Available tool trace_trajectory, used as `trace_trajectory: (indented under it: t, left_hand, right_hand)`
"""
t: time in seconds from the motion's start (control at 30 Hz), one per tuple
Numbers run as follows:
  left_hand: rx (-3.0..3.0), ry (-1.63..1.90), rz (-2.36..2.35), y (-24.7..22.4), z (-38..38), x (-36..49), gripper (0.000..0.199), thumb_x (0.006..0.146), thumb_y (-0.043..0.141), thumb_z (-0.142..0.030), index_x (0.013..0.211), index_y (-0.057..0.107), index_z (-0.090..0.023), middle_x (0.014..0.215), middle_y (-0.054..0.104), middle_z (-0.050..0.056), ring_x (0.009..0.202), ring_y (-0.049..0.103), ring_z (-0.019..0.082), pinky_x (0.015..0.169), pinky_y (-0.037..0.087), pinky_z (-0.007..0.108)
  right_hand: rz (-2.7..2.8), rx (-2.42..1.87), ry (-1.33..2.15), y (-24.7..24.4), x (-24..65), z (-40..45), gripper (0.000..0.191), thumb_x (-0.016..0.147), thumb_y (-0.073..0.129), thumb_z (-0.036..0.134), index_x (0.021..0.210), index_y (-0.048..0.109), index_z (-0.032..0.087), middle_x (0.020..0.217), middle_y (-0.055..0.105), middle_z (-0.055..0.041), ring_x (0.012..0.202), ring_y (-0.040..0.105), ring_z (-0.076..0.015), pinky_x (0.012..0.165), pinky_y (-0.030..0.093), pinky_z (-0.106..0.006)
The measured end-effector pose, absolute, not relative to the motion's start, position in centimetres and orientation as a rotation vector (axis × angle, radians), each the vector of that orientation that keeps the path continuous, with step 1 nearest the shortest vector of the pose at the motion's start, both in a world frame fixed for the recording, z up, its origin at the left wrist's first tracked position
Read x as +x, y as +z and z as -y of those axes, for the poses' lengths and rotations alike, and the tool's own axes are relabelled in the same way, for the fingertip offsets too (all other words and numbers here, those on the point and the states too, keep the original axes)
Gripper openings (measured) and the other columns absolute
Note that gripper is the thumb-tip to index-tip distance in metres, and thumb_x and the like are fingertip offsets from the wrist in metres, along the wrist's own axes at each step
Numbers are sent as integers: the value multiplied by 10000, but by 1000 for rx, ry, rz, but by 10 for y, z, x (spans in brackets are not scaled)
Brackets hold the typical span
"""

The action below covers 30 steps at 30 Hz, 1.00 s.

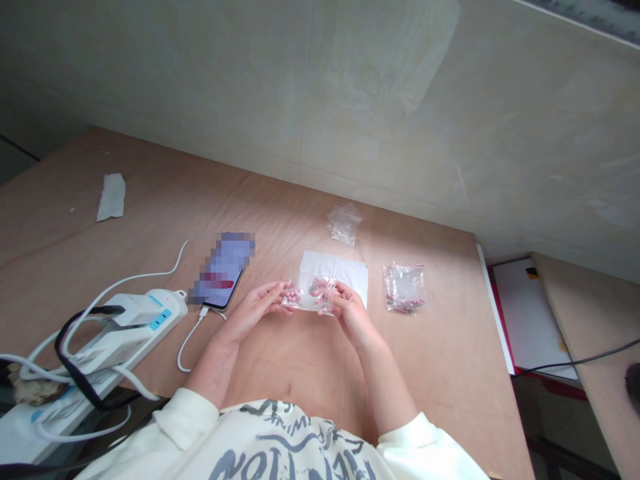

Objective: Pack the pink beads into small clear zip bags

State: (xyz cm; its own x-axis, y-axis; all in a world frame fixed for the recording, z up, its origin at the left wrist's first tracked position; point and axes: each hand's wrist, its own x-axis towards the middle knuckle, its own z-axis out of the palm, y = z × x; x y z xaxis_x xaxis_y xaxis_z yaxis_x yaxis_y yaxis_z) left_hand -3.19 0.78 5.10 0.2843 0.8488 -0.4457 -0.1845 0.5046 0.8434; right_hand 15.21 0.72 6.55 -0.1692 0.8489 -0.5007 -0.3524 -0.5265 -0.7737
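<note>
A small clear plastic bag (309, 300) with pink beads at its left end is held between my two hands, over the near part of a white sheet (351, 269). My left hand (260, 305) is closed on the bag's left end, beside the pink beads. At the other end, my right hand (349, 308) pinches the clear plastic between thumb and fingers. Right of the sheet lies a stack of filled clear bags (405, 288) with pink and dark beads along the bottom. Behind the sheet is a pile of clear bags (345, 223) with no beads visible.
On the left, a phone (224, 270) lies connected to a white cable. A white power strip (145, 327) with plugs and tangled cables fills the near left. A white paper piece (111, 197) lies far left. The table (440, 373) meets a wall behind.
</note>
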Motion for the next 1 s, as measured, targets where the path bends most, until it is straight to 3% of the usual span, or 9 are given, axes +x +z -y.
trace_trajectory:
  t: [0.13,0.3,0.57,0.77,1.0]
  left_hand:
    - [800,818,-1059,53,-9,-31,290,682,605,-296,918,575,-130,852,676,63,767,616,174,683,503,292]
    - [787,841,-1055,50,-8,-33,290,672,614,-276,910,567,-118,836,682,76,744,623,176,680,506,309]
    - [703,882,-1043,50,-9,-35,271,675,619,-254,900,560,-117,859,684,85,712,630,158,671,510,291]
    - [642,945,-1081,48,-11,-42,253,668,627,-253,882,580,-126,893,676,71,767,625,163,679,511,277]
    - [607,961,-1109,51,-13,-48,243,670,624,-253,876,587,-128,880,678,67,777,625,166,671,520,271]
  right_hand:
    - [661,-1257,1746,60,154,-4,250,605,629,247,801,505,157,751,643,-51,603,569,-136,522,437,-255]
    - [648,-1313,1632,57,154,-1,281,594,648,278,758,440,186,654,621,-6,560,568,-135,507,449,-267]
    - [815,-1496,1378,51,158,1,177,708,505,359,722,455,189,690,561,-12,554,503,-118,486,411,-256]
    - [1591,-1750,715,30,140,6,66,727,467,211,735,526,183,734,519,-40,723,439,-177,665,373,-324]
    - [1946,-1790,441,20,126,1,123,716,444,102,763,539,163,811,497,-91,743,386,-205,641,368,-317]
